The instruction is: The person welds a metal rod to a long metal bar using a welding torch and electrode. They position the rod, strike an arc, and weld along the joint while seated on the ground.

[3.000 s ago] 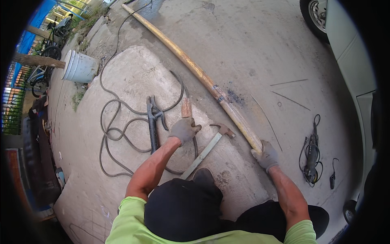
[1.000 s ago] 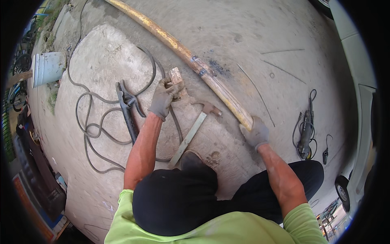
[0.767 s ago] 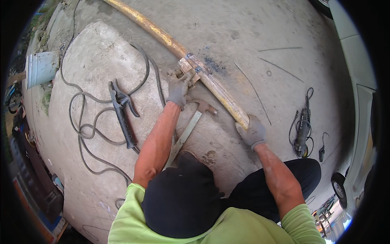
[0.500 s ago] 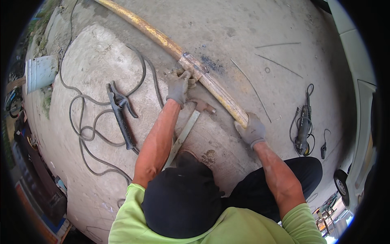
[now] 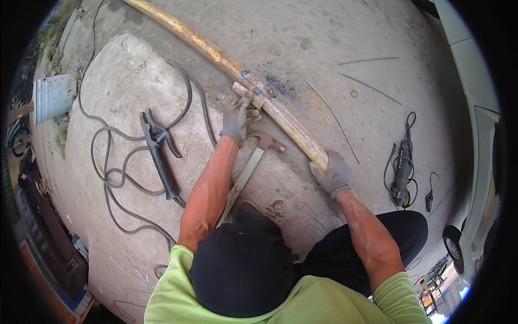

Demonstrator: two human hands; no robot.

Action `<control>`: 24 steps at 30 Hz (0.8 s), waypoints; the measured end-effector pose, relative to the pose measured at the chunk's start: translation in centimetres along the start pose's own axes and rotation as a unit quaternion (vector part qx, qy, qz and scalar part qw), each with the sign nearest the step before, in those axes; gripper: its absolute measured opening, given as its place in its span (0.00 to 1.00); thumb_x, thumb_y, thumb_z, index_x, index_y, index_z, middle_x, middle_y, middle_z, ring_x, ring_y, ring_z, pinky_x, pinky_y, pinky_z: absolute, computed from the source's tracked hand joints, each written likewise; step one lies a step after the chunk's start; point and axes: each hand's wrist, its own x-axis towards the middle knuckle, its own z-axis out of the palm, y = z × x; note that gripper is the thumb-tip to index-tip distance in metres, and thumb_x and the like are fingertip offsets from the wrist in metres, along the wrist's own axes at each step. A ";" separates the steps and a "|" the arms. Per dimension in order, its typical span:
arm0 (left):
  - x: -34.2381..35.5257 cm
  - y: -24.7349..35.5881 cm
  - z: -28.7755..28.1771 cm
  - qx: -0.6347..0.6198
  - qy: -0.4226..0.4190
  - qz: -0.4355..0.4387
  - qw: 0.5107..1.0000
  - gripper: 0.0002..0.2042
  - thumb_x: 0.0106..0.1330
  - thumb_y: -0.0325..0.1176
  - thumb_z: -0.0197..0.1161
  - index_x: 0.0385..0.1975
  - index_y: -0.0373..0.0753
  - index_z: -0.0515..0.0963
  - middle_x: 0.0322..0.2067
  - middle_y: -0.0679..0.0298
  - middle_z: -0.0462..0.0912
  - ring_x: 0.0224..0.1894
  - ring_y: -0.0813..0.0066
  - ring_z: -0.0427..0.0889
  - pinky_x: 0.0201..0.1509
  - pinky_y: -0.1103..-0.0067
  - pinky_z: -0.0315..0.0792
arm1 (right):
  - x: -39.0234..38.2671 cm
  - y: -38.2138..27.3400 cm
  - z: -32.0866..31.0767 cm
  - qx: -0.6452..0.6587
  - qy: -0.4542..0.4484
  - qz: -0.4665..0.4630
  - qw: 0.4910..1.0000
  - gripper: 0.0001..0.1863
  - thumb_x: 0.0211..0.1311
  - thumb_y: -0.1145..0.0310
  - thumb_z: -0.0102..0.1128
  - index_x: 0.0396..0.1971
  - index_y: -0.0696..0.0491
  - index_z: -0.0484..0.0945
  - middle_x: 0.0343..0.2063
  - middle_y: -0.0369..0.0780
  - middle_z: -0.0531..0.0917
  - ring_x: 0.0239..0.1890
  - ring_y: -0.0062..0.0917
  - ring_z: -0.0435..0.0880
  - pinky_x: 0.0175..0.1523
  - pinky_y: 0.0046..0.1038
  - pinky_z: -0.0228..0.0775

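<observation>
Grey-gloved left hand [image 5: 235, 120] pinching short rust-brown metal piece [image 5: 240, 89] alongside joint [image 5: 257, 85] of long yellow, rusty metal pipe [image 5: 202, 44] stretching over grey concrete ground [image 5: 345, 32]; grey-gloved right hand [image 5: 331, 173] wrapped round pipe's near end.

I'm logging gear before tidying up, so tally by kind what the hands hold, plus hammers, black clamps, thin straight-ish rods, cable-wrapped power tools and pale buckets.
Yellow pipe: 1
Rusty piece: 1
Hammer: 1
Black clamp: 1
Thin rods: 3
Cable-wrapped power tool: 1
Pale bucket: 1
Total: 9
</observation>
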 end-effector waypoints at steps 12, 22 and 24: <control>1.2 -0.1 -0.3 0.058 -0.019 0.014 0.998 0.28 0.74 0.45 0.73 0.66 0.36 0.75 0.51 0.60 0.82 0.32 0.73 0.85 0.37 0.72 0.88 | 0.4 0.9 0.5 -0.002 -0.014 -0.002 1.000 0.37 0.59 0.42 0.74 0.60 0.54 0.79 0.50 0.51 0.86 0.50 0.48 0.88 0.56 0.45 0.81; 0.2 1.4 0.2 0.085 -0.029 0.005 0.996 0.39 0.69 0.49 0.78 0.70 0.28 0.68 0.54 0.54 0.80 0.34 0.68 0.86 0.39 0.69 0.89 | 0.4 0.9 0.3 0.000 -0.006 -0.008 1.000 0.36 0.60 0.41 0.73 0.59 0.54 0.79 0.48 0.51 0.86 0.48 0.48 0.88 0.54 0.46 0.81; 0.3 1.6 0.4 0.087 -0.028 0.003 0.996 0.38 0.69 0.48 0.77 0.69 0.28 0.68 0.53 0.54 0.80 0.35 0.69 0.86 0.39 0.69 0.88 | 0.3 0.8 0.3 -0.002 -0.007 -0.004 1.000 0.37 0.60 0.41 0.73 0.59 0.54 0.79 0.48 0.51 0.86 0.49 0.48 0.88 0.54 0.46 0.81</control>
